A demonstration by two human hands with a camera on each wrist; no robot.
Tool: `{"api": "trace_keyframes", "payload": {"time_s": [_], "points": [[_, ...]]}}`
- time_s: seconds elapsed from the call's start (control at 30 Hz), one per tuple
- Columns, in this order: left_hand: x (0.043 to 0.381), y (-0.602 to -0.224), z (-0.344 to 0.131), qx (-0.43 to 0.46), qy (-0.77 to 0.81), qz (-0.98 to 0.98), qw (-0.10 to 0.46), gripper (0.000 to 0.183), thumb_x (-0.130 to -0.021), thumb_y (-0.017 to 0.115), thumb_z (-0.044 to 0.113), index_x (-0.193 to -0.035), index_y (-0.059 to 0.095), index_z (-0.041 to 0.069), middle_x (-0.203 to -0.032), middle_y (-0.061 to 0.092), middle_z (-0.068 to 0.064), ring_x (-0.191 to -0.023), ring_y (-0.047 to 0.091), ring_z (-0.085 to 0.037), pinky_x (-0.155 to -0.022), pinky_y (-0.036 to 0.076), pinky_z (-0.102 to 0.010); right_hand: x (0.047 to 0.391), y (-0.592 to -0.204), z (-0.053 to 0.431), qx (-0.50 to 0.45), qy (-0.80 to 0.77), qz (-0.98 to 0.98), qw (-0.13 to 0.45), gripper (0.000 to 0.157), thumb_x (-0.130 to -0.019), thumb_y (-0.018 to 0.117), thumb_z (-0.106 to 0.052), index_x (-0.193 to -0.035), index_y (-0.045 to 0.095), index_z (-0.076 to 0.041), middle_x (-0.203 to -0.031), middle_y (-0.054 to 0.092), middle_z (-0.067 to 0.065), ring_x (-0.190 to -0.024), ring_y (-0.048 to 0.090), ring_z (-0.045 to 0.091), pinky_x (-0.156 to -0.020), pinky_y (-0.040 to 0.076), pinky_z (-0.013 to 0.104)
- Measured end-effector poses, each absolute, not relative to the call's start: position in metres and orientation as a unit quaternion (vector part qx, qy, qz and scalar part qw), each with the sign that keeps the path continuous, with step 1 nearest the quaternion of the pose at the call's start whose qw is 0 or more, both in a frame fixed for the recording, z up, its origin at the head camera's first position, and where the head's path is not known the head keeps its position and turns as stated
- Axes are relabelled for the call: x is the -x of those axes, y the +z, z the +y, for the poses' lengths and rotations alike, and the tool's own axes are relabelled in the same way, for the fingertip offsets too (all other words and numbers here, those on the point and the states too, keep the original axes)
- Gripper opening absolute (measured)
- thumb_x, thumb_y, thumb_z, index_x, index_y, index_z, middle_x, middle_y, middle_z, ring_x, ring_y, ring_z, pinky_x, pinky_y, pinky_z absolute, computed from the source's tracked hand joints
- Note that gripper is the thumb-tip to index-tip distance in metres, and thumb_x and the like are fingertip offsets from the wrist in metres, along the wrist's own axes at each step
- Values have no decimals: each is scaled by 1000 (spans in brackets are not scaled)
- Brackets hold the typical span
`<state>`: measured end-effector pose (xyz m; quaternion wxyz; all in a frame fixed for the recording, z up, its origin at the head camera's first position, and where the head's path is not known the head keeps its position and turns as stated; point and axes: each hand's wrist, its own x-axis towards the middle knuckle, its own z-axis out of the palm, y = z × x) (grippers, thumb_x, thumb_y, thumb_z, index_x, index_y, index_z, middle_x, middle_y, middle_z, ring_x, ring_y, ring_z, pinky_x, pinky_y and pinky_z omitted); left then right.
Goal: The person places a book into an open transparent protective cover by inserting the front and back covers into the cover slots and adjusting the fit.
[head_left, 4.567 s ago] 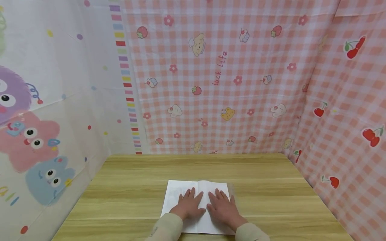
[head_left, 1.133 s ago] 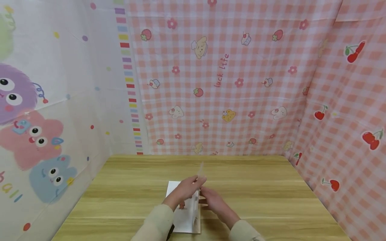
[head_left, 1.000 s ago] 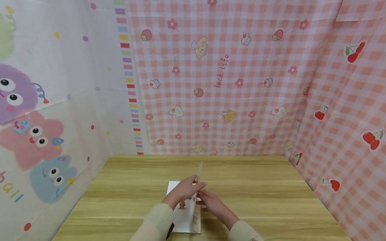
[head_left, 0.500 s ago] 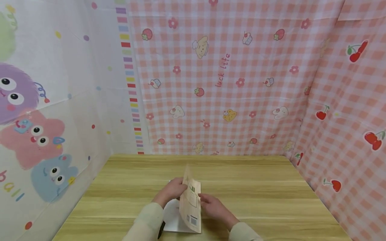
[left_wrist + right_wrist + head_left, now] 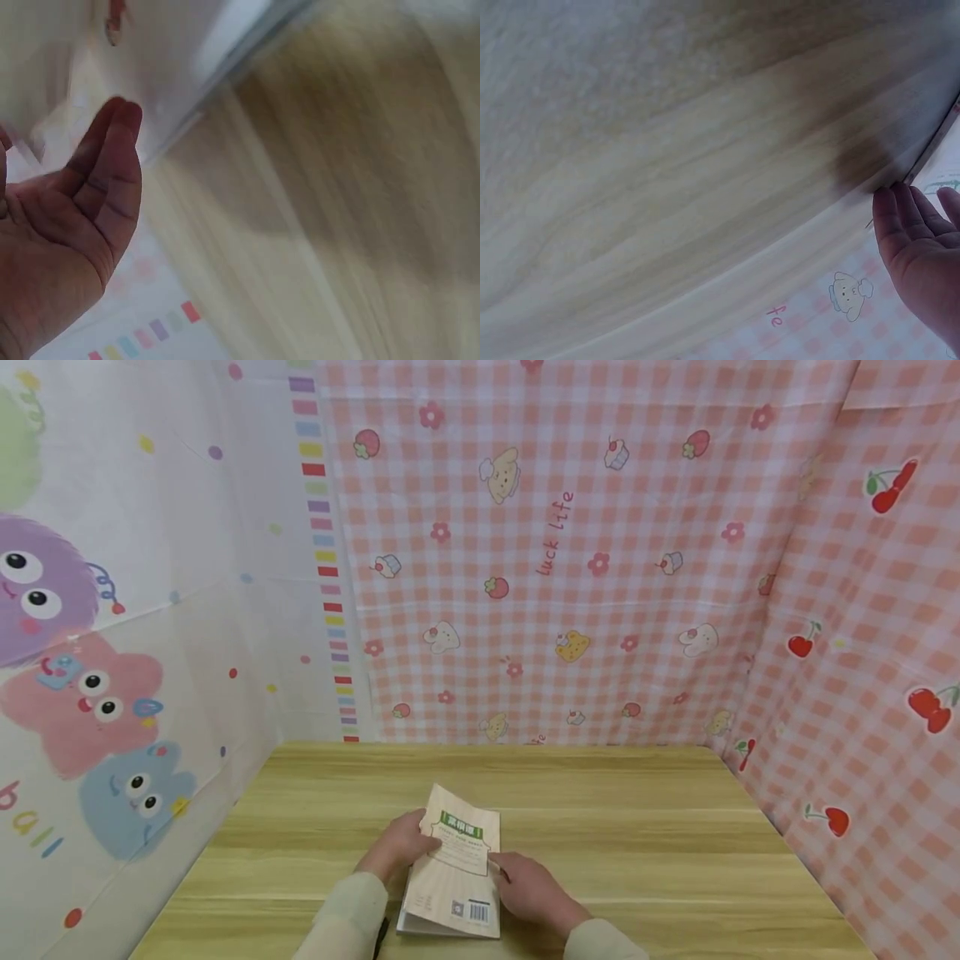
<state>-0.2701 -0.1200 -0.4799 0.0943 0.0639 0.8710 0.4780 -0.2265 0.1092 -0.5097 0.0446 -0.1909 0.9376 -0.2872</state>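
A paperback book [image 5: 450, 893] lies near the table's front with its beige back cover up, showing a green title band and a barcode. Its cover bows upward on the left, and white page edges peek out at the lower left. My left hand [image 5: 397, 845] pinches the cover's left edge, thumb on top; in the left wrist view, the hand's [image 5: 82, 214] bent fingers reach under the pale cover. On the opposite side, my right hand [image 5: 536, 889] holds the spine edge, thumb on the cover. The right wrist view has that hand's [image 5: 922, 262] fingertips against the spine.
A wood-grain table [image 5: 637, 827] spreads around the book. Behind it hangs a pink checked cloth [image 5: 555, 610], with a cartoon-printed white cloth [image 5: 202, 652] on the left and a cherry-printed cloth [image 5: 847, 693] on the right. A dark strap [image 5: 381, 937] shows by the left sleeve.
Earlier the book lay spread with both palms flat on it. Its right half has since been folded over leftward by my left hand, bringing the back cover up. My right hand stays by the spine.
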Motion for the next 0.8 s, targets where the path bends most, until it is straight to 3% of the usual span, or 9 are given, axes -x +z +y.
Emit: {"api": "trace_keyframes", "payload": {"time_s": [0.1,0.2,0.27,0.47,0.53,0.63,0.8], "points": [[269,-483,-122,-59,466,879,74,69,-85,67,-3,-146,35,-10,-129,57,-30,-108,60,-42,-100,43,-57,226,-508,109,187,-295,936,45,37,-101,52,-14,-134,59,1,-131,61,18,-125,54,38,-103,42,54],[270,-488,-122,-62,402,912,43,82,-82,72,-1,-150,28,-9,-136,47,-37,-119,51,-51,-102,39,-62,226,-506,110,182,-311,932,43,37,-100,54,-14,-133,59,2,-129,62,19,-120,57,36,-100,44,55],[272,-494,-121,-63,335,940,18,82,-80,76,2,-149,33,-7,-133,48,-36,-118,50,-50,-99,41,-61,226,-506,111,181,-320,929,34,36,-100,54,-14,-132,60,3,-128,63,20,-118,58,36,-99,45,55],[273,-504,-110,-111,166,979,-34,42,-77,75,-2,-117,64,-3,-103,52,-18,-99,50,-35,-86,47,-52,228,-505,117,169,-329,929,-15,36,-97,55,-11,-129,61,4,-127,63,22,-119,58,41,-99,44,57],[268,-502,-103,-129,159,978,-30,27,-80,70,-7,-107,66,-2,-98,53,-17,-97,52,-35,-87,48,-51,228,-504,120,157,-336,928,-24,36,-96,54,-10,-129,61,5,-126,63,23,-115,59,41,-98,45,58],[260,-499,-90,-141,168,976,-12,20,-85,62,-11,-103,65,-3,-98,54,-18,-98,56,-35,-90,49,-50,230,-504,123,138,-339,930,-35,36,-96,55,-10,-128,61,5,-126,63,23,-114,60,42,-98,44,59],[254,-505,-64,-116,163,980,-10,14,-85,66,-4,-97,62,-8,-98,46,-20,-93,51,-34,-77,54,-46,234,-507,131,118,-323,937,-54,36,-96,57,-13,-127,62,5,-125,63,24,-118,57,44,-99,44,58]]}}
